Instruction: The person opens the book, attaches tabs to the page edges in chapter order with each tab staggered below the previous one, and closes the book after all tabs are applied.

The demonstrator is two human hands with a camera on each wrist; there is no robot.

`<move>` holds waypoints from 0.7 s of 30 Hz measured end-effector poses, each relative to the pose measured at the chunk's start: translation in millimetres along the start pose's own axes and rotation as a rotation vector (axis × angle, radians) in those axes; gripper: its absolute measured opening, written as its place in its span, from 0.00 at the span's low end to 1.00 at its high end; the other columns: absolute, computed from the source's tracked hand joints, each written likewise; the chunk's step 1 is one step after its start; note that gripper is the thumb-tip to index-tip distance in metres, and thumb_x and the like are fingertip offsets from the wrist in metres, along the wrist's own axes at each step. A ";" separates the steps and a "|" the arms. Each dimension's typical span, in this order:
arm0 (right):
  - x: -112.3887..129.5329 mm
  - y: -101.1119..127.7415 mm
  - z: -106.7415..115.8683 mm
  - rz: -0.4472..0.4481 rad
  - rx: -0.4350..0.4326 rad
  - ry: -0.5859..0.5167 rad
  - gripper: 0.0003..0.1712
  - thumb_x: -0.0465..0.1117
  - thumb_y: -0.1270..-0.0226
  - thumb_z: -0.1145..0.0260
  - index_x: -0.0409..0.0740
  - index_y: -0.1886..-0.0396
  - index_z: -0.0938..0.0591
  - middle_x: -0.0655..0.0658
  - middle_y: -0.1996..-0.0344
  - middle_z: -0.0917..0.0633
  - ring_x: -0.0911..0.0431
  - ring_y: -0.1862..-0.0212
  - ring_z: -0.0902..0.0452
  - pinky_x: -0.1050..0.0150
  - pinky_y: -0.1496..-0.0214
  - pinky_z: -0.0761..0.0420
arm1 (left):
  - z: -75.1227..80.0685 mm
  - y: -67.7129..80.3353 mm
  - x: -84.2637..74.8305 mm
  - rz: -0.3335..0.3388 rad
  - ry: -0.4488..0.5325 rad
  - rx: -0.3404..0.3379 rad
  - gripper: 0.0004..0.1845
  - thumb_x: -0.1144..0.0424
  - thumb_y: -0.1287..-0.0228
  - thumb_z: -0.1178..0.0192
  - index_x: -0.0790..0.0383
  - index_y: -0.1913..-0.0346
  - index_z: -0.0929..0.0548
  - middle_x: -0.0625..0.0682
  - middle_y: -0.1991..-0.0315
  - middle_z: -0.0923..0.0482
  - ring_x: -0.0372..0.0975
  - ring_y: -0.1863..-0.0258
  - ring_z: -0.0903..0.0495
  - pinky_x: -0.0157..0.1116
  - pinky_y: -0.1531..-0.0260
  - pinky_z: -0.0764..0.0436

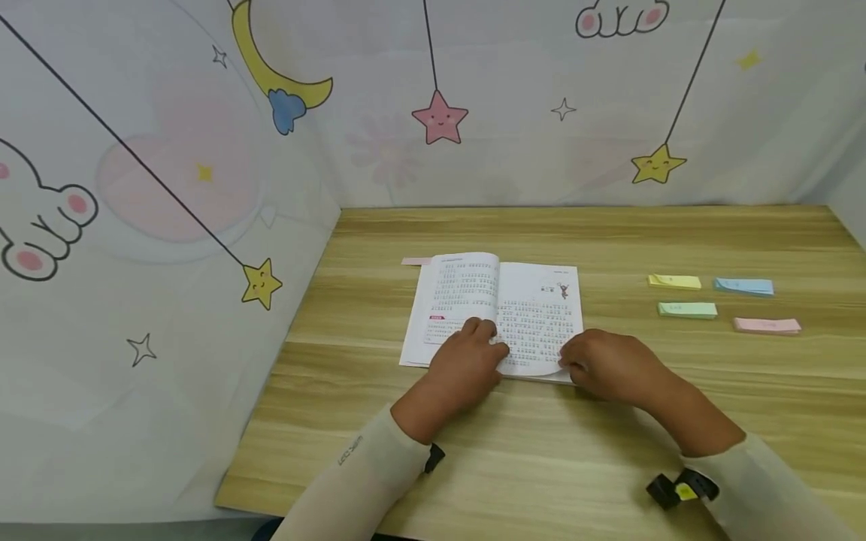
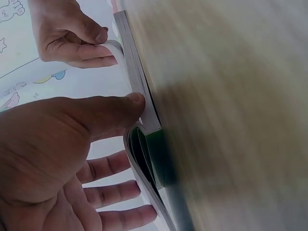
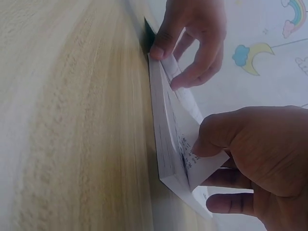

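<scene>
1. The right hand (image 1: pixel 612 368) pinches the right page (image 1: pixel 537 338) by its low corner with its fingers.
2. The left hand (image 1: pixel 465 368) has spread fingers, pressing the book (image 1: pixel 467 289) near its middle.
3. The book lies open on the desk (image 1: pixel 345 330). It looks like page turning; next, the page needs gently folding over.
4. The print (image 1: pixel 534 312) is too tiny to read; left fingers hide some.

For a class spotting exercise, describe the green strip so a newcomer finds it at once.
On the wooden table, look right of the open book. The green strip lies there, just in front of the yellow strip. No other strip is green.
</scene>
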State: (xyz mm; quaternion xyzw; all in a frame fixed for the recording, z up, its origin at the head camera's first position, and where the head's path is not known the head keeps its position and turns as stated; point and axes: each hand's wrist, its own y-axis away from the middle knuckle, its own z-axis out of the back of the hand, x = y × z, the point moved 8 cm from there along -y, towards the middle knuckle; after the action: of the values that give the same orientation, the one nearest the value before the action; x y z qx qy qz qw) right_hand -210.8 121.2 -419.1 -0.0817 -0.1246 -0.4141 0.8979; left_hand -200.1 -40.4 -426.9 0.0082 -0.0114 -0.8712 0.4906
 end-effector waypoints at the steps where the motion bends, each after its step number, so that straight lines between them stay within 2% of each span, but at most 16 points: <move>1: -0.5 0.7 0.4 0.007 -0.005 0.002 0.09 0.31 0.43 0.28 0.46 0.65 0.08 0.50 0.60 0.11 0.52 0.55 0.14 0.54 0.59 0.16 | 0.9 0.1 -0.6 -0.004 0.002 -0.007 0.14 0.53 0.35 0.29 0.50 0.49 0.13 0.52 0.42 0.25 0.46 0.38 0.30 0.41 0.51 0.20; 7: -2.4 4.3 0.3 0.044 -0.020 -0.001 0.08 0.33 0.43 0.27 0.45 0.63 0.08 0.49 0.59 0.11 0.51 0.52 0.15 0.53 0.55 0.16 | 1.7 -0.1 -1.2 -0.005 0.015 -0.012 0.13 0.54 0.36 0.28 0.49 0.50 0.12 0.53 0.43 0.25 0.48 0.40 0.29 0.39 0.59 0.18; 14: -14.3 9.4 -2.8 -0.029 0.020 -0.091 0.10 0.40 0.36 0.30 0.46 0.56 0.10 0.47 0.52 0.13 0.48 0.46 0.18 0.46 0.48 0.18 | -1.6 -0.5 4.5 0.030 0.059 0.028 0.14 0.54 0.34 0.30 0.47 0.47 0.12 0.52 0.42 0.27 0.47 0.39 0.31 0.42 0.61 0.18; 17: -23.8 12.2 2.5 -0.056 -0.019 -0.098 0.11 0.40 0.32 0.32 0.45 0.54 0.10 0.45 0.52 0.13 0.45 0.46 0.17 0.44 0.47 0.19 | -1.5 -0.5 4.8 0.028 0.070 0.030 0.14 0.54 0.33 0.30 0.47 0.46 0.12 0.53 0.41 0.27 0.47 0.39 0.31 0.40 0.61 0.18; 21: -50.0 17.9 22.8 -0.147 -0.144 -0.069 0.11 0.38 0.30 0.33 0.42 0.52 0.11 0.38 0.51 0.13 0.39 0.45 0.19 0.40 0.50 0.20 | -1.5 -1.0 4.9 0.027 0.070 0.034 0.14 0.53 0.33 0.31 0.46 0.45 0.12 0.53 0.40 0.27 0.47 0.38 0.30 0.41 0.61 0.17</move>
State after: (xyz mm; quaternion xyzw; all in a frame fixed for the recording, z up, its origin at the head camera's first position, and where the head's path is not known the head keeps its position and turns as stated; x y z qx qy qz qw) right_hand -231.9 174.5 -412.7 -0.1506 -0.1309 -0.4835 0.8523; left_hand -203.5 -44.1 -428.5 0.0469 -0.0090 -0.8635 0.5021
